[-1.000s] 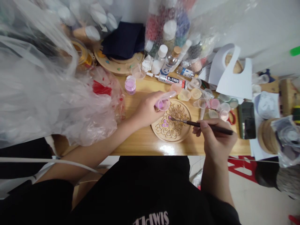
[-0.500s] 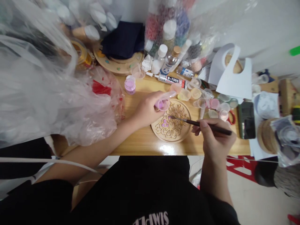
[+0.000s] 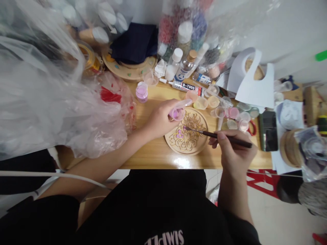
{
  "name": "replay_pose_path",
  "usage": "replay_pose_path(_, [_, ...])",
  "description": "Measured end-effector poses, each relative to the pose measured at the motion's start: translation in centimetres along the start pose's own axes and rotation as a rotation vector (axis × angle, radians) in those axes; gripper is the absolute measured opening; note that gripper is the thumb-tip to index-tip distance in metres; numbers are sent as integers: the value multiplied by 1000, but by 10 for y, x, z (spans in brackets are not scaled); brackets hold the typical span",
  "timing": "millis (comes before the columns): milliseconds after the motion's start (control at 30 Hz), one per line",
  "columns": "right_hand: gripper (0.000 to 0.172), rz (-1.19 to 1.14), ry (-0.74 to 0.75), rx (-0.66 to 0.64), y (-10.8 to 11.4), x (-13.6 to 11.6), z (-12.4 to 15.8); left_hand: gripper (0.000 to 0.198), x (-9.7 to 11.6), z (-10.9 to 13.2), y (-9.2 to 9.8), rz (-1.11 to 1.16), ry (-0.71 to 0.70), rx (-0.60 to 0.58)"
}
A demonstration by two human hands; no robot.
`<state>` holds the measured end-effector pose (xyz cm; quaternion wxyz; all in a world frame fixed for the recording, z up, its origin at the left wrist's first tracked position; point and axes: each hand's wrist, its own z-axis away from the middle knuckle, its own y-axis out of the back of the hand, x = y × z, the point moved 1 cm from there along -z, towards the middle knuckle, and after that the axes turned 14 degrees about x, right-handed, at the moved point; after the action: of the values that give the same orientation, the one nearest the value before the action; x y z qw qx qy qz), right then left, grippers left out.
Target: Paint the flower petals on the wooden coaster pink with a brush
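Since the lilac-filled cup [image 3: 176,114] at mid-frame looks light and thin-walled, I'd grip its side gently; in the head view the left hand [image 3: 162,118] is curled round it, forearm slanting from lower left. Right of centre, the right hand [image 3: 236,149] pinches a dark-handled tool [image 3: 211,134] pen-fashion, tip at the flat, likely stiff wooden disc [image 3: 187,141] just below centre.

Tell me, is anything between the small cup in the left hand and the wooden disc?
No, nothing visible. The left hand holds the cup by the upper-left edge of the disc; the dark-handled tool in the right hand extends over it from the right.
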<state>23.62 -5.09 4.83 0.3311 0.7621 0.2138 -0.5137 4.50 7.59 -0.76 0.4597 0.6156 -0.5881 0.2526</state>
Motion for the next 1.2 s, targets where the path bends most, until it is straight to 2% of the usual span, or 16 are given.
replay_pose_path(133, [16, -10, 6, -25, 3, 0, -1, 36, 1, 0, 0, -26, 22, -12])
replay_pose_path(300, [22, 9, 5, 3, 4, 0, -1, 41, 0, 0, -1, -52, 34, -13])
replay_pose_path(433, [23, 20, 3, -22, 3, 0, -2, 37, -1, 1, -1, -50, 27, -12])
replay_pose_path(1000, [15, 25, 27, -42, 9, -1, 0, 42, -2, 1, -1, -28, 19, -18])
replay_pose_path(1200, [16, 15, 14, -50, 10, 2, 1, 35, -3, 1, -1, -7, -5, 4])
